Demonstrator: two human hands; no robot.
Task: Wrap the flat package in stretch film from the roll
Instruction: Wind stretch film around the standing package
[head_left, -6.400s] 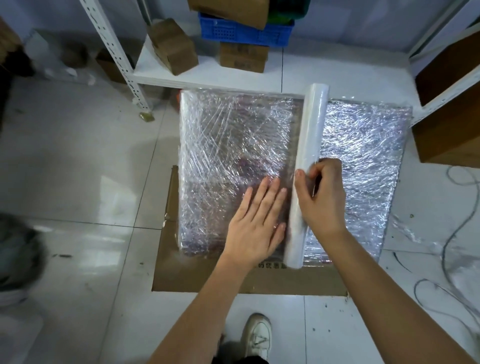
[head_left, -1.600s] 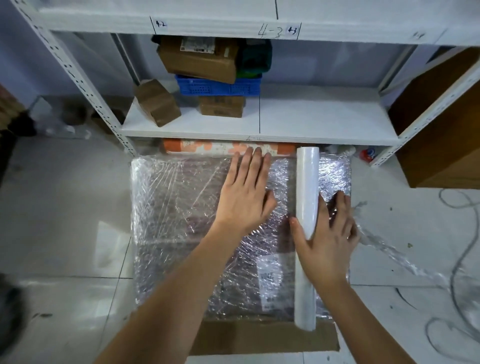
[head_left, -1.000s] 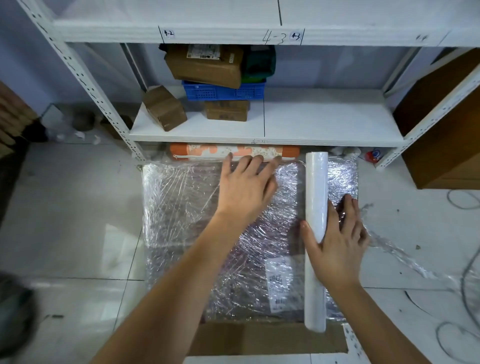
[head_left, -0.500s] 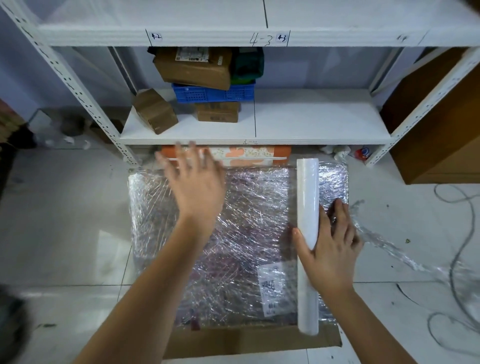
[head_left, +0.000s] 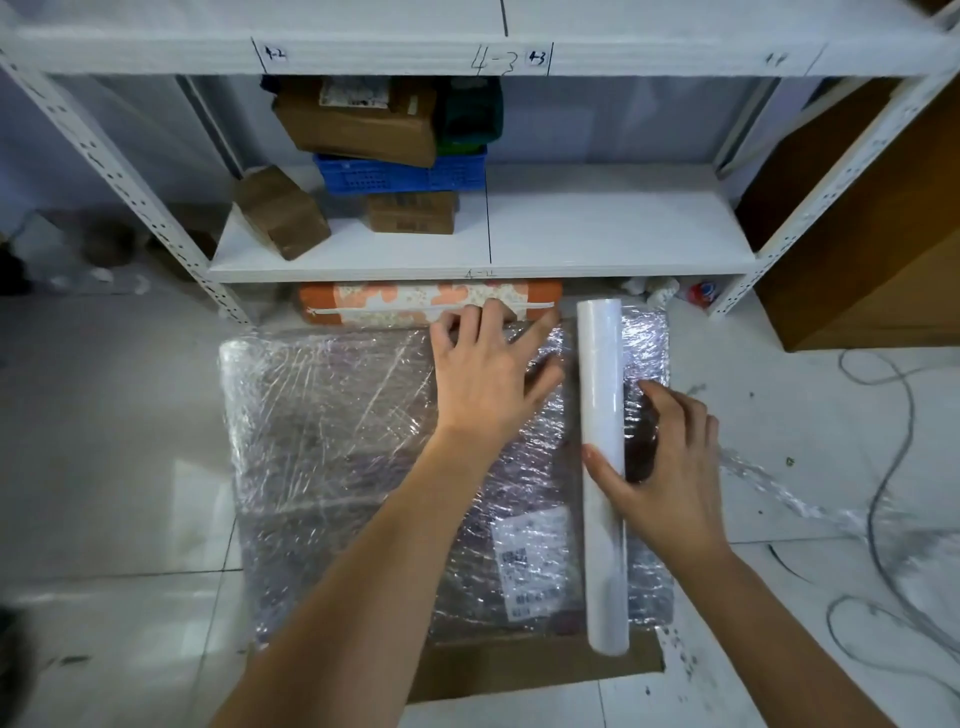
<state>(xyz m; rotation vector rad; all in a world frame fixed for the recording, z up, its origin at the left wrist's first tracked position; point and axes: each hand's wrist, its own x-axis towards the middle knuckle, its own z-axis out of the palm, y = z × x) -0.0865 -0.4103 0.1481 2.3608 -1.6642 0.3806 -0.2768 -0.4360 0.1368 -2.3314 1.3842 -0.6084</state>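
Left hand (head_left: 485, 379) back down on the flat package (head_left: 332, 431), fingers spread flat at the far edge, after lifting clear half a second ago. Right hand (head_left: 670, 467) unchanged: thumb and curled fingers hold the stretch film roll (head_left: 601, 467), which lies front-to-back across the package's right part. Package flat on floor cardboard (head_left: 519, 670) below the shelf (head_left: 613, 228), already heavily filmed. Judgement: left hand pins or prepares a turn; another pass likely follows.

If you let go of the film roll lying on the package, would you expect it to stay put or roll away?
The film roll is a smooth cylinder lying on its side on the flat package, so it would probably roll sideways if nudged. The right hand steadies it, which suggests as much. The film already wound on the package looks clingy and may slow it.
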